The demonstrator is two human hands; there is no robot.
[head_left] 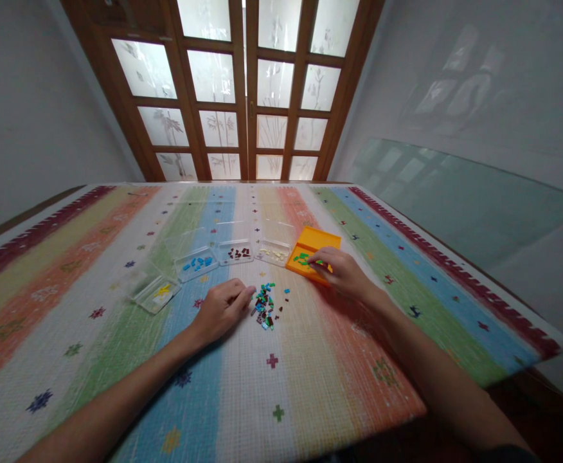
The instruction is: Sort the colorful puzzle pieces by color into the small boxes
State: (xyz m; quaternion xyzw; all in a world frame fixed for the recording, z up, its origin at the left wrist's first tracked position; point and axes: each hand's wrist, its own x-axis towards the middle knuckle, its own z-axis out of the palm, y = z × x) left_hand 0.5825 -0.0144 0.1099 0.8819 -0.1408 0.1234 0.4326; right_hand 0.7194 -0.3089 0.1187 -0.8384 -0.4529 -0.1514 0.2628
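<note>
On the table, a loose pile of small building bricks [263,307] in green, blue and dark brown lies in front of me. My left hand [224,310] rests just left of it, fingers curled and thumb near the pile's edge; whatever it may hold is hidden. My right hand [342,270] reaches over an orange box [320,239], its lid tipped back. Its fingertips are pinched together above the green bricks [303,258] inside. Anything between them is too small to make out.
Clear open boxes form an arc: one with yellow pieces [162,290], one with blue bricks [197,263], one with brown bricks [238,253], one with cream pieces [272,252]. A striped cloth [252,399] covers the table. Wood-and-glass doors [245,96] stand behind.
</note>
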